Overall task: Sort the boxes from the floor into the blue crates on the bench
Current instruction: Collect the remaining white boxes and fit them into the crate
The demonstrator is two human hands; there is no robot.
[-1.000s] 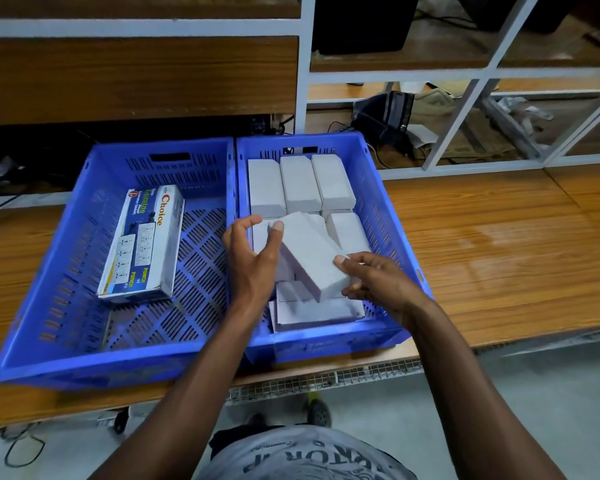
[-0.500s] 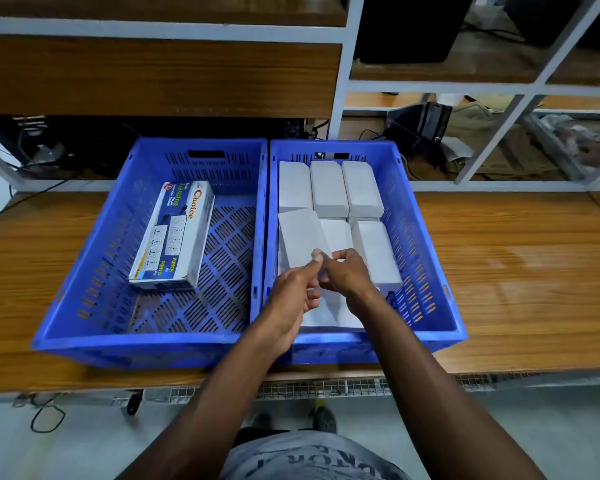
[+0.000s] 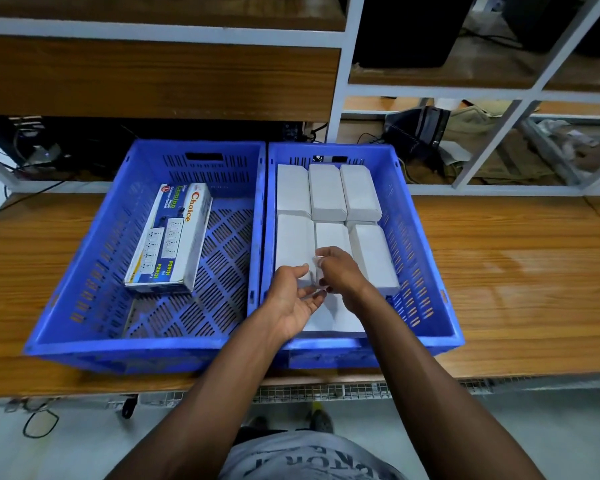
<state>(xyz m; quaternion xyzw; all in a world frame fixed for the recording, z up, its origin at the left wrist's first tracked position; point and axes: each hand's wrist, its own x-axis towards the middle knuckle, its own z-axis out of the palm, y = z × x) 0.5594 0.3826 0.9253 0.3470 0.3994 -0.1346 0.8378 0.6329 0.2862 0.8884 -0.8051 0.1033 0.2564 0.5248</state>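
Two blue crates stand side by side on the wooden bench (image 3: pixel 520 271). The left crate (image 3: pixel 90 265) holds one printed "Choice" box (image 3: pixel 174 244) lying near its left wall. Several plain white boxes (image 3: pixel 326 192) fill the right crate (image 3: pixel 418 261) in rows, one of them (image 3: pixel 293 242) lying in the left column. My left hand (image 3: pixel 293 299) hovers palm up over that crate's front, fingers apart and empty. My right hand (image 3: pixel 340 271) is just beside it, fingers loosely bent over the white boxes, gripping none. A flat white piece (image 3: pixel 340 318) lies under my hands.
A white metal shelf frame (image 3: pixel 340 98) rises behind the crates. A dark bag (image 3: pixel 420 129) and beige cloth lie on the shelf at the back right, and cables (image 3: pixel 35 150) at the back left. Bare bench extends right of the crates. Grey floor and my feet (image 3: pixel 321 420) are below.
The white box I held tilted over the right crate now lies flat in its left column. Both hands have let go and drawn back toward the crate's front.
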